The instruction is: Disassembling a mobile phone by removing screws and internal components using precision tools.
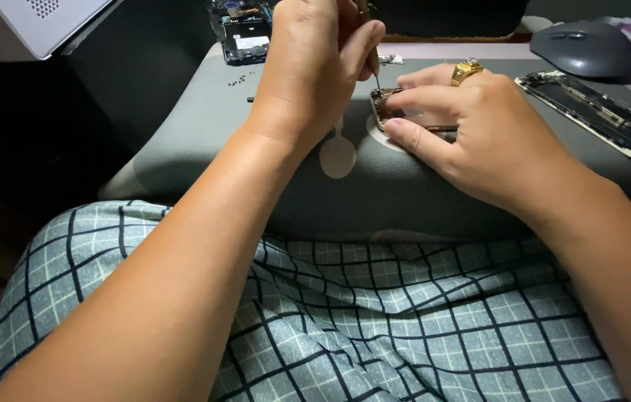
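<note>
My left hand (pixel 315 67) holds a thin screwdriver (pixel 373 65) upright, its tip touching the top corner of a small opened phone body (pixel 394 113). My right hand (pixel 479 126), with a gold ring (pixel 466 71) on one finger, lies over that phone and pins it to the grey mat (pixel 256 141); fingers cover most of the phone.
A second opened phone frame (pixel 598 113) lies at the right on the mat. A grey mouse (pixel 582 48) sits behind it. A circuit board (pixel 245 33) and several tiny screws (pixel 241 78) lie at the back left. A white device corner (pixel 47 22) shows top left. Checked cloth (pixel 375 320) covers my lap.
</note>
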